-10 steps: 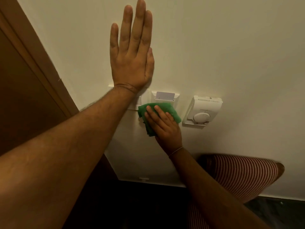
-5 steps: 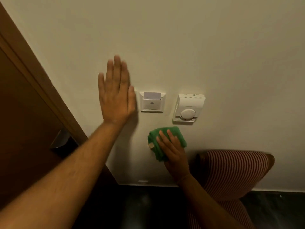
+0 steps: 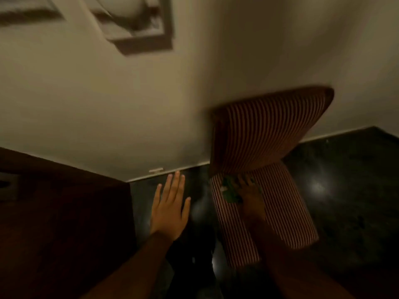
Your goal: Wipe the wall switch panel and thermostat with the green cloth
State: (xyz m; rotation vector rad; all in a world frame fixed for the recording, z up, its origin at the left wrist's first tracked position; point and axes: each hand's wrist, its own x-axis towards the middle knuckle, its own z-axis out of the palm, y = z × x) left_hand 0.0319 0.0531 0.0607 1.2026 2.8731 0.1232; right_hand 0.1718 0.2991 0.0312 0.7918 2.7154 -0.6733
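The view is blurred and tilted down. The white thermostat (image 3: 133,20) shows at the top left of the frame, cut off by the top edge, with a corner of the switch panel (image 3: 26,11) beside it. My left hand (image 3: 170,208) hangs flat and open over the dark floor, holding nothing. My right hand (image 3: 250,195) is low over the striped chair seat, holding the green cloth (image 3: 230,190), which shows dimly under its fingers. Both hands are far below the wall fittings.
A red-and-white striped chair (image 3: 267,130) stands against the cream wall (image 3: 108,104) on the right. A dark wooden door (image 3: 64,223) fills the lower left. The floor (image 3: 345,190) is dark and glossy.
Both hands have dropped from the wall to near floor level. The left hand left the wall; the right carried the cloth down over the chair. The camera tilted downward.
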